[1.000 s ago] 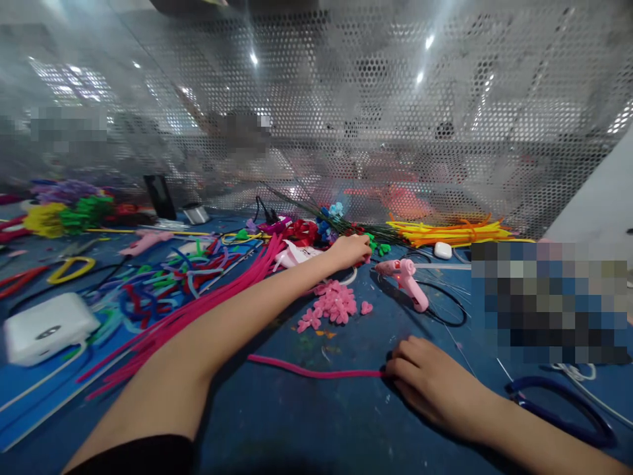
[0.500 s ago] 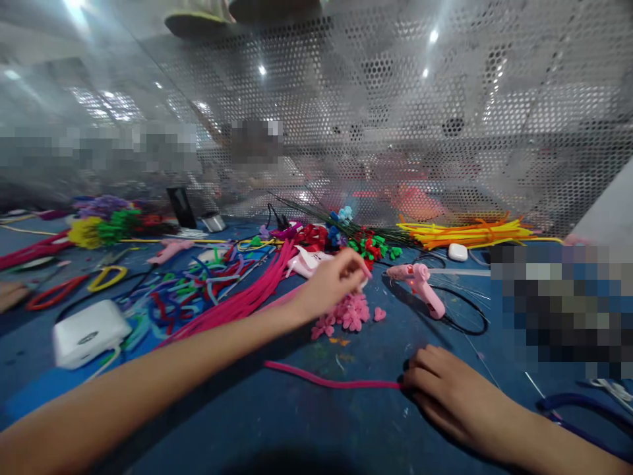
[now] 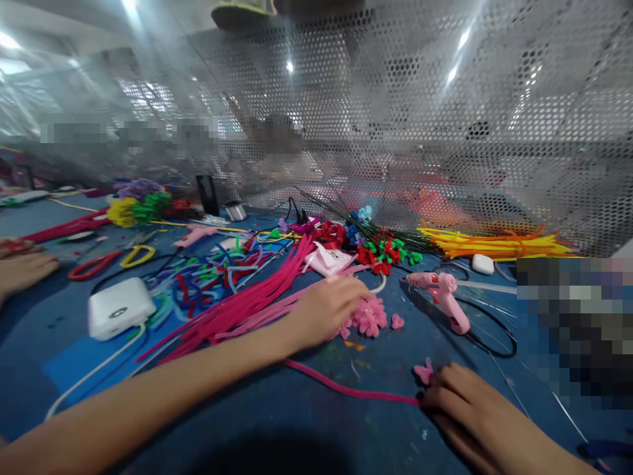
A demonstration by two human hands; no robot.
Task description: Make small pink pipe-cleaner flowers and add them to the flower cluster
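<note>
Fingers of the left hand [image 3: 329,307] have come back from near the red and green flowers [image 3: 383,254] and now bend over the left side of a pink pile [image 3: 370,316] of small looped pieces on the counter [image 3: 316,422]. They are curled rather than spread, but the knuckles hide what is beneath, so I cannot tell whether they have hold of anything. Paler pink stems [image 3: 267,316] pass under that wrist.

Something has changed at the right hand [image 3: 459,402] too: a small pink piece [image 3: 422,371] now shows at its fingers, where none could be seen half a second ago. Those fingers are bent low, with one end of a magenta stem [image 3: 346,390] running up to them; whether they pinch it or merely pin it, I cannot make out. The stem still lies along the counter in front of the pile.

As I read it, one piece is now set apart close to that stem's end, ready to hand, while the glue gun [image 3: 451,305] lies untouched beyond.
</note>
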